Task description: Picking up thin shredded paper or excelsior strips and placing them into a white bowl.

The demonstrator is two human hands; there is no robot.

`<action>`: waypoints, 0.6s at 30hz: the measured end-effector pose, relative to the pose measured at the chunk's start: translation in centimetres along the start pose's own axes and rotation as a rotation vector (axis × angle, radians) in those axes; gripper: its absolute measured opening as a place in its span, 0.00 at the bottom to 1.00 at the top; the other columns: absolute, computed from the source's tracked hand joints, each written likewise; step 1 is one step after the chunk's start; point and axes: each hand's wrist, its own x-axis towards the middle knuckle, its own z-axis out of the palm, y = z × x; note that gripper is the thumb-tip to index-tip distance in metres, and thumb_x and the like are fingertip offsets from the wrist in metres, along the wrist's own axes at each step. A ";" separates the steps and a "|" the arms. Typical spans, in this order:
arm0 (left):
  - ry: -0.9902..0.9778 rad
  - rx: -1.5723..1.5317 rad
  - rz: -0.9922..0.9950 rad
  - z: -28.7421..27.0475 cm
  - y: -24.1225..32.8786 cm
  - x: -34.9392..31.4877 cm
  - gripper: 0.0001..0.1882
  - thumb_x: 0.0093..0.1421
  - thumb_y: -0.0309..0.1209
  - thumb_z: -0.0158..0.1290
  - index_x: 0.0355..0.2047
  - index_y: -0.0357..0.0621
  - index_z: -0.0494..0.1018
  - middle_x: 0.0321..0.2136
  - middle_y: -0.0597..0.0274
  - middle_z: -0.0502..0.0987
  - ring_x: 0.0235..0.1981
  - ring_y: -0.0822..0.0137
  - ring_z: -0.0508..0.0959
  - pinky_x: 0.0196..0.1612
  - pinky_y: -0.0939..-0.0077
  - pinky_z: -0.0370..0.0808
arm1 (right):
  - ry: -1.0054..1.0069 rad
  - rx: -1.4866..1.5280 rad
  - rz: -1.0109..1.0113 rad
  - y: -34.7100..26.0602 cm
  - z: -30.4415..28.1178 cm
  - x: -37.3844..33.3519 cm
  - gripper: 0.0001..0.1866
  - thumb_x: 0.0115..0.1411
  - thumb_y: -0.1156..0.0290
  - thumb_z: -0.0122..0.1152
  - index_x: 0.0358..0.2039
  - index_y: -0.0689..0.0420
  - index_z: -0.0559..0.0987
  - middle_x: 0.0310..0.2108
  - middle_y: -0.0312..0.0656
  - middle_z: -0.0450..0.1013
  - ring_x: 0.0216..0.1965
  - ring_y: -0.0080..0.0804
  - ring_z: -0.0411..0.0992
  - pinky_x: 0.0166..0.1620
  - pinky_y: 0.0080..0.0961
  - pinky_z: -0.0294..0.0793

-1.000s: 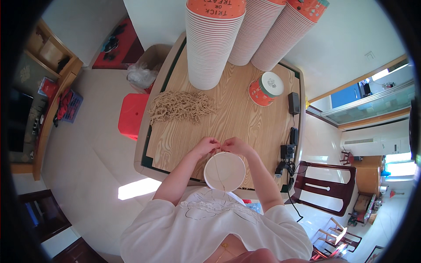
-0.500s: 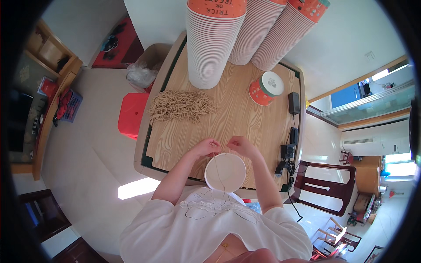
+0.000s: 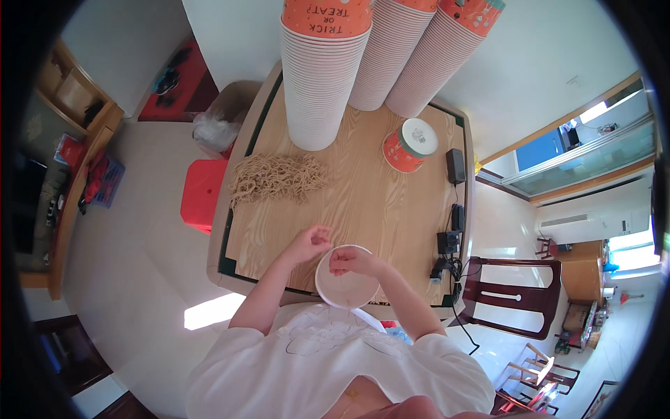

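Item count on and around the wooden table [image 3: 363,202].

Three tall stacks of paper cups [image 3: 324,77] stand at 12 o'clock. One single cup [image 3: 408,145] lies on its side at 1 o'clock. One white paper bowl [image 3: 347,278] sits at 6 o'clock, with two hands at it: left hand [image 3: 309,244], right hand [image 3: 351,260]. One heap of tan strings [image 3: 277,178] lies at 10 o'clock. Three small black devices [image 3: 456,165] line the 3 o'clock edge. One red stool [image 3: 202,195] stands at 9 o'clock, one dark wooden chair [image 3: 506,297] at 4 o'clock.
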 end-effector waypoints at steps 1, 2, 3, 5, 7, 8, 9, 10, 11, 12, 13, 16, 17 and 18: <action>0.000 -0.001 0.001 0.0 -0.2 -0.5 0.21 0.52 0.32 0.54 0.46 0.43 0.65 0.33 0.60 0.76 0.33 0.73 0.74 0.36 0.77 0.72 | 0.001 -0.001 0.001 -0.6 -0.2 -0.2 0.07 0.56 0.67 0.54 0.31 0.56 0.73 0.27 0.35 0.70 0.29 0.22 0.69 0.34 0.18 0.71; -0.041 0.193 -0.017 0.0 0.0 -1.3 0.21 0.51 0.32 0.54 0.45 0.43 0.66 0.33 0.58 0.76 0.33 0.70 0.74 0.37 0.75 0.72 | 0.043 0.025 0.018 -1.9 -0.3 -0.7 0.06 0.56 0.68 0.53 0.31 0.56 0.72 0.26 0.33 0.69 0.27 0.19 0.68 0.32 0.16 0.71; -0.082 0.387 -0.036 0.0 0.0 -1.8 0.21 0.49 0.32 0.55 0.45 0.42 0.67 0.33 0.57 0.76 0.33 0.68 0.75 0.38 0.73 0.72 | 0.086 0.051 0.035 -2.9 -0.6 -1.1 0.05 0.57 0.69 0.52 0.31 0.56 0.72 0.25 0.32 0.68 0.26 0.16 0.68 0.29 0.14 0.71; -0.087 0.429 -0.096 0.5 0.0 -1.9 0.20 0.48 0.33 0.54 0.42 0.41 0.69 0.32 0.56 0.76 0.33 0.64 0.76 0.39 0.72 0.72 | 0.128 0.010 -0.001 -4.0 -1.9 -1.6 0.05 0.56 0.69 0.53 0.31 0.57 0.71 0.24 0.31 0.68 0.25 0.16 0.67 0.27 0.13 0.70; -0.093 0.469 -0.156 1.1 0.1 -1.7 0.19 0.46 0.34 0.53 0.40 0.41 0.70 0.31 0.55 0.76 0.33 0.60 0.76 0.39 0.70 0.72 | 0.171 -0.031 -0.036 -4.4 -3.4 -2.3 0.05 0.56 0.70 0.54 0.31 0.57 0.71 0.23 0.31 0.68 0.23 0.15 0.67 0.24 0.13 0.69; -0.010 0.522 -0.161 1.3 0.3 -1.4 0.18 0.47 0.30 0.52 0.39 0.40 0.71 0.30 0.54 0.76 0.31 0.61 0.77 0.38 0.71 0.72 | 0.261 -0.091 -0.042 -4.3 -4.3 -2.7 0.05 0.55 0.71 0.54 0.32 0.57 0.71 0.22 0.30 0.67 0.23 0.15 0.67 0.24 0.13 0.69; 0.073 0.575 -0.166 1.3 0.6 -1.2 0.16 0.47 0.27 0.50 0.39 0.39 0.71 0.29 0.53 0.76 0.30 0.63 0.77 0.36 0.72 0.73 | 0.352 -0.151 -0.048 -4.1 -5.2 -3.1 0.05 0.54 0.73 0.55 0.32 0.56 0.71 0.22 0.30 0.67 0.22 0.15 0.66 0.23 0.13 0.69; 0.076 0.573 -0.167 1.1 1.2 -1.1 0.16 0.47 0.27 0.50 0.39 0.39 0.71 0.29 0.53 0.76 0.30 0.63 0.77 0.36 0.72 0.73 | 0.349 -0.153 -0.047 -4.1 -5.8 -3.5 0.05 0.54 0.73 0.55 0.32 0.56 0.71 0.22 0.30 0.67 0.22 0.15 0.66 0.23 0.13 0.69; 0.120 0.568 -0.147 0.8 2.1 -1.0 0.16 0.48 0.27 0.50 0.40 0.38 0.70 0.30 0.52 0.76 0.30 0.62 0.77 0.36 0.72 0.73 | 0.420 -0.134 -0.056 -4.1 -6.4 -4.0 0.06 0.53 0.74 0.55 0.32 0.57 0.71 0.21 0.30 0.67 0.21 0.15 0.66 0.22 0.13 0.68; 0.163 0.564 -0.128 0.6 2.6 -0.8 0.16 0.48 0.26 0.49 0.40 0.38 0.70 0.30 0.52 0.76 0.30 0.61 0.77 0.35 0.72 0.73 | 0.491 -0.115 -0.066 -4.0 -6.9 -4.3 0.06 0.52 0.75 0.55 0.32 0.57 0.71 0.21 0.31 0.67 0.20 0.16 0.66 0.21 0.14 0.68; 0.168 0.564 -0.128 0.3 2.3 -0.6 0.16 0.48 0.26 0.49 0.40 0.38 0.70 0.30 0.52 0.76 0.30 0.61 0.77 0.35 0.72 0.73 | 0.487 -0.117 -0.068 -4.3 -6.9 -4.3 0.06 0.52 0.75 0.55 0.32 0.57 0.71 0.21 0.31 0.67 0.20 0.16 0.66 0.21 0.14 0.68; 0.236 0.428 -0.031 -0.5 1.7 0.0 0.16 0.48 0.26 0.49 0.40 0.36 0.69 0.31 0.51 0.76 0.31 0.61 0.77 0.35 0.71 0.73 | 0.510 -0.044 -0.100 -5.0 -6.9 -4.4 0.09 0.52 0.76 0.55 0.34 0.57 0.70 0.20 0.31 0.67 0.19 0.16 0.65 0.21 0.13 0.68; 0.237 0.401 -0.016 -0.6 1.8 0.2 0.17 0.49 0.25 0.48 0.40 0.36 0.69 0.32 0.51 0.76 0.31 0.61 0.77 0.36 0.71 0.73 | 0.508 -0.029 -0.081 -5.2 -7.0 -4.4 0.09 0.51 0.76 0.55 0.35 0.57 0.70 0.20 0.31 0.67 0.20 0.16 0.66 0.22 0.14 0.69; 0.238 0.375 -0.001 -0.7 1.8 0.4 0.17 0.49 0.25 0.48 0.41 0.36 0.68 0.32 0.51 0.76 0.31 0.61 0.77 0.36 0.71 0.73 | 0.506 -0.015 -0.062 -5.3 -7.0 -4.5 0.10 0.51 0.76 0.55 0.36 0.57 0.69 0.21 0.31 0.67 0.21 0.16 0.66 0.23 0.14 0.70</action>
